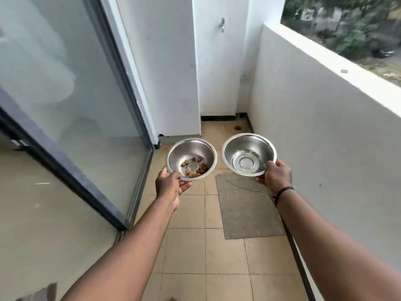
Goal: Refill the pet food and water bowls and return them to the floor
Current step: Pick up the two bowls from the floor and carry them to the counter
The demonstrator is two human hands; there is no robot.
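Observation:
I hold two steel bowls in the air over a tiled balcony floor. My left hand grips the near rim of the food bowl, thumb on the rim and fingers underneath. Several brown kibble pieces lie round its bottom. My right hand grips the near right rim of the water bowl, which holds a little clear water. The two bowls are side by side, a small gap apart, both roughly level.
A grey mat lies on the floor below the right bowl. A glass sliding door runs along the left. A white parapet wall bounds the right. A tap sticks out of the far wall, with a floor drain below it.

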